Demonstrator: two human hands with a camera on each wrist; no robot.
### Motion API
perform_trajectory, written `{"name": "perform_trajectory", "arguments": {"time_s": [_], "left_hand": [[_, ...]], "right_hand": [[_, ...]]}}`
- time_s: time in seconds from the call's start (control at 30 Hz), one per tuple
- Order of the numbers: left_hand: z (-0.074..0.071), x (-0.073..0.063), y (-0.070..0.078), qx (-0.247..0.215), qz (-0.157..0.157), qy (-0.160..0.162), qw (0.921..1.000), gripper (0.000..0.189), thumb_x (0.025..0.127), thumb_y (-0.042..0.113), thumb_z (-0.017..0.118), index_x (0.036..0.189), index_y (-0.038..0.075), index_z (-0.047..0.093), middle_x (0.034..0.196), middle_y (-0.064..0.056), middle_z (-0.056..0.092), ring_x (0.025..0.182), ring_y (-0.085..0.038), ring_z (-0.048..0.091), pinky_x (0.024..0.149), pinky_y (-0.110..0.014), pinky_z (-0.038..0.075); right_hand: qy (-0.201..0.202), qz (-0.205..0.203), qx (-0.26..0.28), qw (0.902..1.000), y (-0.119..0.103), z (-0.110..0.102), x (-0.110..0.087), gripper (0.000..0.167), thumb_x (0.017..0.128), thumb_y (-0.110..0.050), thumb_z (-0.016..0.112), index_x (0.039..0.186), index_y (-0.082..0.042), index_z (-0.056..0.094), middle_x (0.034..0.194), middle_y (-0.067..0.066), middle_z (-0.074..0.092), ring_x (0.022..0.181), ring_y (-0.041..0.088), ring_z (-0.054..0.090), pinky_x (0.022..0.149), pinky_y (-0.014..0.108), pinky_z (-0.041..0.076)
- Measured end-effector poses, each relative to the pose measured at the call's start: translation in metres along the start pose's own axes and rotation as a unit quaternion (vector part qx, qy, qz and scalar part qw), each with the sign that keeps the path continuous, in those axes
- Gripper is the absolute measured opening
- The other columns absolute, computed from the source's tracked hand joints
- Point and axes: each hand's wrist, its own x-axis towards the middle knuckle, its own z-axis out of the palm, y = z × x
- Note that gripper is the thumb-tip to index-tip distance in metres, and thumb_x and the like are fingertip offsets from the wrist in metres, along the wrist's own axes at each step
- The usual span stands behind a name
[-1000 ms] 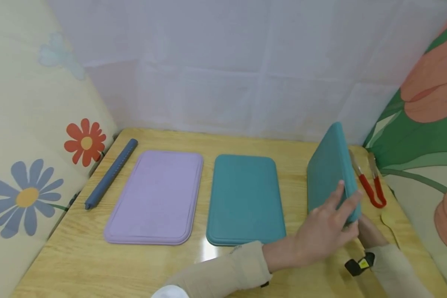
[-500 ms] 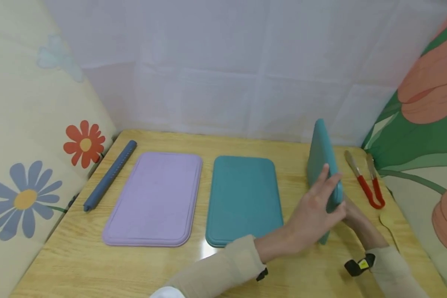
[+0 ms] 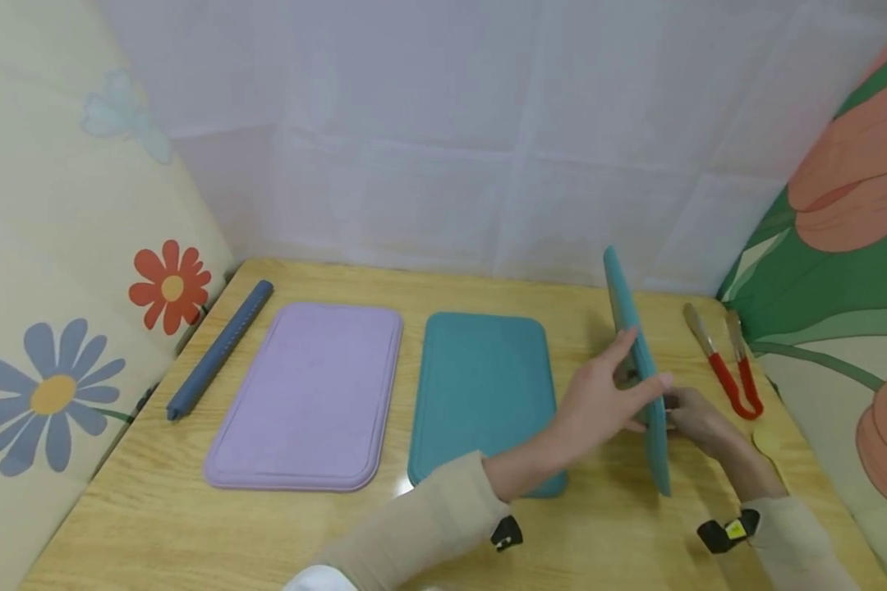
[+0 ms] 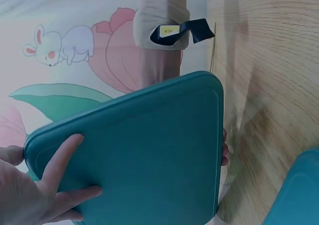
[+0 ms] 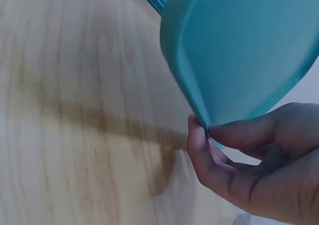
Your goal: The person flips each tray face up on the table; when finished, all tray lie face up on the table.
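A teal rectangular lid (image 3: pixel 649 394) stands on edge above the right part of the table, nearly edge-on in the head view. My left hand (image 3: pixel 591 402) grips its near upper edge, the thumb over the rim and the fingers spread on the left face, as the left wrist view shows on the lid (image 4: pixel 144 150). From the other side my right hand (image 3: pixel 702 423) pinches the lower edge between thumb and fingers; in the right wrist view the lid's raised rim (image 5: pixel 184 80) shows above that hand (image 5: pixel 264 155). Left of it a second teal lid (image 3: pixel 488 386) lies flat.
A lilac lid (image 3: pixel 310 394) lies flat further left, beside a dark blue ridged bar (image 3: pixel 222 349). Red-handled tongs (image 3: pixel 735 382) and a gold spoon (image 3: pixel 767 443) lie near the table's right edge. A pale cloth (image 3: pixel 414 164) hangs behind the wooden table (image 3: pixel 192 533).
Both hands have carried the held lid left and lowered it, and it has turned more edge-on. My right hand, mostly hidden behind it earlier, now shows. The lids lying flat have stayed put.
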Motion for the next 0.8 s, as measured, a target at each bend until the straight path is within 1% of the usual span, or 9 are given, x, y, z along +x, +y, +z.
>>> {"name": "perform_trajectory", "arguments": {"time_s": [0.07,0.1,0.13,0.17,0.3,0.47,0.6,0.7,0.8], "left_hand": [[-0.003,0.002,0.001,-0.036,-0.037,-0.005,0.9986,0.074,0.092,0.034,0.066,0.153,0.019,0.027,0.143,-0.012,0.047,0.076,-0.014,0.071,0.059,-0.032,0.058],[-0.004,0.004,0.001,-0.048,-0.053,-0.004,0.9974,0.074,0.091,0.033,0.067,0.152,0.018,0.028,0.142,-0.014,0.047,0.067,-0.017,0.070,0.059,-0.033,0.058],[-0.005,0.005,0.001,-0.058,-0.068,-0.002,0.9960,0.075,0.091,0.031,0.068,0.152,0.017,0.028,0.142,-0.015,0.047,0.062,-0.020,0.070,0.059,-0.035,0.058],[-0.006,0.006,0.001,-0.070,-0.080,-0.001,0.9943,0.075,0.090,0.030,0.069,0.152,0.016,0.029,0.145,-0.016,0.044,0.061,-0.023,0.070,0.060,-0.036,0.058],[-0.008,0.012,-0.002,-0.115,-0.117,0.006,0.9864,0.073,0.089,0.023,0.071,0.151,0.016,0.033,0.152,-0.016,0.032,0.065,-0.035,0.069,0.059,-0.038,0.058],[-0.013,0.020,-0.009,-0.149,-0.141,0.014,0.9785,0.069,0.088,0.011,0.070,0.149,0.014,0.037,0.153,-0.011,0.033,0.073,-0.045,0.068,0.058,-0.039,0.058],[-0.019,0.024,-0.016,-0.130,-0.163,0.018,0.9778,0.069,0.086,0.002,0.070,0.147,0.012,0.040,0.152,-0.006,0.036,0.070,-0.044,0.068,0.060,-0.040,0.058],[-0.023,0.026,-0.021,-0.116,-0.175,0.017,0.9776,0.070,0.083,-0.003,0.071,0.145,0.009,0.042,0.148,-0.009,0.042,0.073,-0.041,0.069,0.059,-0.040,0.058],[-0.026,0.029,-0.027,-0.111,-0.181,0.016,0.9771,0.068,0.082,-0.007,0.070,0.143,0.005,0.044,0.142,-0.014,0.047,0.082,-0.035,0.070,0.058,-0.039,0.058]], "right_hand": [[-0.002,0.005,-0.003,1.0000,0.003,0.000,-0.001,0.059,0.088,0.010,0.048,0.141,0.020,0.024,0.121,0.036,0.052,0.099,0.030,0.062,0.082,0.046,0.054],[-0.001,0.007,-0.004,1.0000,0.005,-0.001,-0.002,0.062,0.088,0.009,0.049,0.143,0.019,0.022,0.119,0.034,0.054,0.098,0.029,0.063,0.082,0.046,0.054],[0.000,0.010,-0.005,0.9999,0.006,-0.001,-0.003,0.064,0.088,0.008,0.050,0.144,0.018,0.020,0.116,0.032,0.056,0.095,0.028,0.063,0.081,0.045,0.055],[0.002,0.013,-0.005,0.9999,0.007,-0.002,-0.004,0.065,0.088,0.007,0.051,0.144,0.018,0.020,0.114,0.029,0.057,0.093,0.026,0.064,0.080,0.044,0.055],[0.010,0.022,-0.025,0.9994,0.011,-0.006,-0.007,0.063,0.086,0.007,0.050,0.141,0.019,0.025,0.111,0.026,0.058,0.091,0.023,0.064,0.078,0.043,0.055],[0.016,0.029,-0.044,0.9985,0.013,-0.012,-0.013,0.060,0.084,0.007,0.051,0.138,0.022,0.029,0.109,0.026,0.061,0.091,0.024,0.064,0.077,0.041,0.056],[0.029,0.040,-0.072,0.9962,0.018,-0.018,-0.018,0.059,0.083,0.008,0.050,0.137,0.022,0.030,0.107,0.025,0.061,0.091,0.023,0.062,0.075,0.039,0.056],[0.043,0.043,-0.097,0.9935,0.022,-0.024,-0.021,0.057,0.083,0.009,0.049,0.136,0.022,0.032,0.105,0.025,0.061,0.089,0.024,0.061,0.073,0.038,0.056],[0.055,0.047,-0.113,0.9909,0.025,-0.028,-0.023,0.055,0.084,0.008,0.049,0.135,0.022,0.034,0.102,0.023,0.061,0.087,0.023,0.061,0.071,0.036,0.056]]}}
